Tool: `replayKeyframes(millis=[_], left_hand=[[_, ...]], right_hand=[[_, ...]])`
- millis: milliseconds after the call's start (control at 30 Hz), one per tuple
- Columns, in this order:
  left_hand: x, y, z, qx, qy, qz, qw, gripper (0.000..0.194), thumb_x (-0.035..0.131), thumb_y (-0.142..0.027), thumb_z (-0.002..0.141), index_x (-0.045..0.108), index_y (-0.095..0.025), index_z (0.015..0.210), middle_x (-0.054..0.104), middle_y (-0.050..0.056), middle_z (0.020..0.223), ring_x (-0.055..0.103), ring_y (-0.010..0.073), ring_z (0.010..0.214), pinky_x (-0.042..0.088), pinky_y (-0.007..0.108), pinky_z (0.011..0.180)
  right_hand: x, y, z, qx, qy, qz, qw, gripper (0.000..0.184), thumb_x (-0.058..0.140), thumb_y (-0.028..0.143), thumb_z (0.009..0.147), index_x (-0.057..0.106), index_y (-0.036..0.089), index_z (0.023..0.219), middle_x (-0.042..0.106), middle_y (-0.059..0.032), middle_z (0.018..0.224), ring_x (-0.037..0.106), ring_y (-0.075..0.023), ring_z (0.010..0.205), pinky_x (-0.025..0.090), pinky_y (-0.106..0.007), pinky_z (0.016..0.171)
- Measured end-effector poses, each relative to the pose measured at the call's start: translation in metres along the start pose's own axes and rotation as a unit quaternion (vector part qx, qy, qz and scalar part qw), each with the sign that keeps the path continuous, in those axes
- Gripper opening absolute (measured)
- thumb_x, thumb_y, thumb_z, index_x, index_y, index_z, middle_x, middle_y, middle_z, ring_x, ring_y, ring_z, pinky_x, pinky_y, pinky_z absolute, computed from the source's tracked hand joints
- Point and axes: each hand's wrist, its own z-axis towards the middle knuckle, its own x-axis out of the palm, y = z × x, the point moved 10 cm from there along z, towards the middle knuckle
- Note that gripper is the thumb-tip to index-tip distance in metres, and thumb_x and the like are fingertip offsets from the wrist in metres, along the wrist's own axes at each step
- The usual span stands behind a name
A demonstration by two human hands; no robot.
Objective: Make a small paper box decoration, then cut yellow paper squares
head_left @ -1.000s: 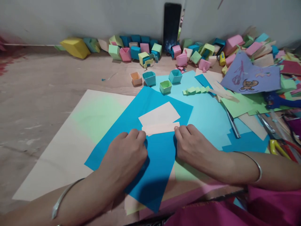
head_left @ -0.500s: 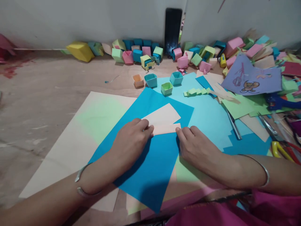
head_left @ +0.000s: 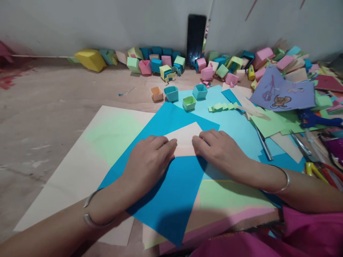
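A small pale peach piece of paper (head_left: 183, 137) lies over a blue sheet (head_left: 163, 200), its near edge folded up into a strip. My left hand (head_left: 151, 157) grips the left end of that fold with thumb and fingers closed. On the right end, my right hand (head_left: 218, 148) pinches the paper, its fingers curled. Both hands cover parts of the piece. Beneath the blue sheet, a large cream sheet (head_left: 66, 178) spreads to the left and a light blue sheet (head_left: 233, 139) to the right.
Four-sided little paper boxes, a teal one (head_left: 171, 93) among them, stand beyond the sheets. Several coloured paper boxes line the wall beside an upright phone (head_left: 196, 39). At right lie scissors (head_left: 316, 167), a pen-like metal tool (head_left: 264, 144), a blue tool (head_left: 318, 119) and a purple drawing (head_left: 285, 91).
My right hand has shifted left and slightly up along the fold, closer to my left hand. It now covers the paper's right end. My left hand has barely moved.
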Motion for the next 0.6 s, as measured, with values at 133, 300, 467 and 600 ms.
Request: replayKeyframes(millis=[133, 300, 467, 600], left_hand=[[-0.008, 0.0, 0.0, 0.003, -0.051, -0.024, 0.998, 0.022, 0.05, -0.027, 0.097, 0.066, -0.018, 0.111, 0.07, 0.006, 0.088, 0.061, 0.0225, 0.081, 0.04, 0.035, 0.068], [-0.015, -0.004, -0.003, 0.021, -0.074, -0.019, 0.997, 0.023, 0.051, -0.023, 0.096, 0.065, -0.018, 0.079, 0.068, 0.005, 0.079, 0.059, 0.0215, 0.075, 0.038, 0.035, 0.065], [-0.026, -0.011, -0.005, 0.035, -0.107, 0.024, 0.993, 0.026, 0.047, -0.015, 0.095, 0.064, -0.016, 0.075, 0.068, 0.008, 0.081, 0.058, 0.0215, 0.075, 0.039, 0.035, 0.064], [-0.02, -0.013, -0.004, 0.037, -0.083, 0.03, 0.995, 0.025, 0.046, -0.014, 0.094, 0.064, -0.016, 0.076, 0.068, 0.007, 0.081, 0.058, 0.0205, 0.075, 0.041, 0.035, 0.065]], right_hand=[[0.008, 0.0, 0.001, -0.016, 0.018, 0.046, 0.999, 0.023, 0.049, 0.001, 0.086, 0.065, 0.015, 0.078, 0.062, -0.0065, 0.079, 0.044, -0.0184, 0.074, 0.016, -0.034, 0.062], [0.001, -0.003, -0.001, 0.004, -0.003, 0.048, 0.999, 0.019, 0.051, 0.004, 0.087, 0.065, 0.015, 0.08, 0.062, -0.0078, 0.084, 0.044, -0.019, 0.076, 0.017, -0.033, 0.062], [-0.017, 0.003, -0.004, -0.023, -0.088, 0.034, 0.995, 0.029, 0.045, 0.0, 0.089, 0.062, 0.016, 0.072, 0.062, -0.0073, 0.08, 0.041, -0.0186, 0.074, 0.019, -0.034, 0.063], [-0.028, 0.001, -0.007, -0.013, -0.145, 0.018, 0.989, 0.03, 0.044, 0.002, 0.089, 0.062, 0.016, 0.07, 0.06, -0.0096, 0.089, 0.038, -0.0201, 0.077, 0.019, -0.035, 0.064]])
